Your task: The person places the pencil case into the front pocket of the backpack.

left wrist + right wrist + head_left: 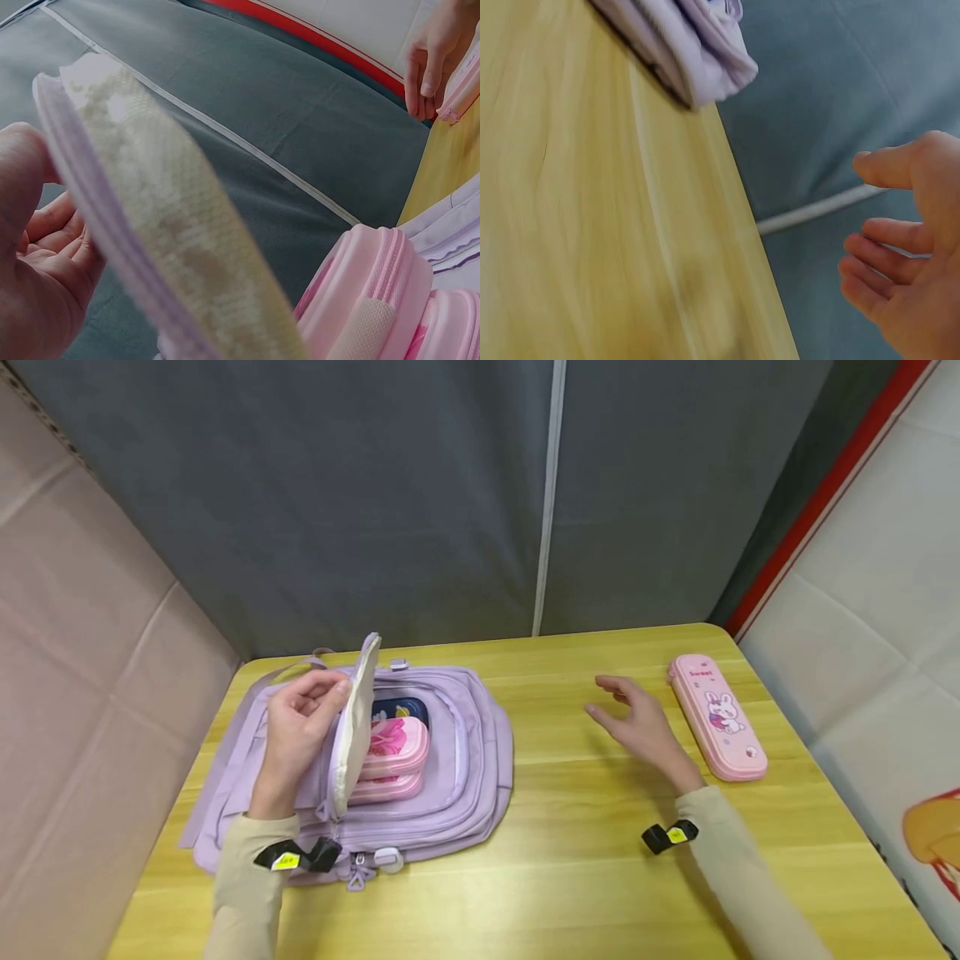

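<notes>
Grey cloth [337, 510] backs a wooden table [555, 877]. At left, the left hand [296, 727], fingers curled, holds up the flap [356, 735] of a backpack [444, 752], with two pink cases [396, 762] and a navy case [405, 707] inside. The right hand [641, 727] hovers holding nothing, thumb and fingers apart; a rabbit case [716, 718] lies farther right.

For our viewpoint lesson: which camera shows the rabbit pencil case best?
The head view: the rabbit case appears whole, its printed lid visible. Left wrist shows only part, at the right edge; right wrist shows none.
</notes>
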Motion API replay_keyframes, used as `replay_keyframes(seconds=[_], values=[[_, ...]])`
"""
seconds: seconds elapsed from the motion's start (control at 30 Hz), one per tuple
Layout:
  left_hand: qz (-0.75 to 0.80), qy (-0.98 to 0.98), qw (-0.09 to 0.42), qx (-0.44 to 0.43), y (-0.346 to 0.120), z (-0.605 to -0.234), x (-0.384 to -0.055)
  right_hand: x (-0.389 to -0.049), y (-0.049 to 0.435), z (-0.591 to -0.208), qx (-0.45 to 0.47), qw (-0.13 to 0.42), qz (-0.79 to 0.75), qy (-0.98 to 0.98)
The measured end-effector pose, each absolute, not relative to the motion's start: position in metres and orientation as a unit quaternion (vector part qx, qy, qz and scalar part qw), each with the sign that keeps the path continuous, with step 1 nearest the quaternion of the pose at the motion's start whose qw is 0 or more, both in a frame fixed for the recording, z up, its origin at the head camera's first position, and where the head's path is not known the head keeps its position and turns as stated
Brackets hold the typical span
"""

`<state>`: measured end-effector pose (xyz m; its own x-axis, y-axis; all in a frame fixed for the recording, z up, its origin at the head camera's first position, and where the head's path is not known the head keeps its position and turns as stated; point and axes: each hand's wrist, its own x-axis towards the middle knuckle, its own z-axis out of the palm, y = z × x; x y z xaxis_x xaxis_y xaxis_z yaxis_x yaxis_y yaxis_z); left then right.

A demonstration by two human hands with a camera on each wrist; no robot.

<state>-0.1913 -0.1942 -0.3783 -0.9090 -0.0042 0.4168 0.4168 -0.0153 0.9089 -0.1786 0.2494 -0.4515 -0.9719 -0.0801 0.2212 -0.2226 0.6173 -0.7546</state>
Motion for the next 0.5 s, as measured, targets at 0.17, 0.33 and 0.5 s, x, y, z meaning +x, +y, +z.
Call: replay_keyframes(seconds=[0.17,0.33,0.5], values=[[-0.708,-0.672,0.155,-0.149,-0.195,-0.379,-0.191,-0.172,0.272,-0.454,0.058,0.111,0.411,-0.903],[-0.709,-0.672,0.158,-0.146,-0.197,-0.38,-0.19,-0.165,0.292,-0.454,0.023,0.119,0.394,-0.911],[-0.709,-0.671,0.156,-0.152,-0.197,-0.382,-0.192,-0.157,0.311,-0.457,-0.008,0.119,0.37,-0.921]])
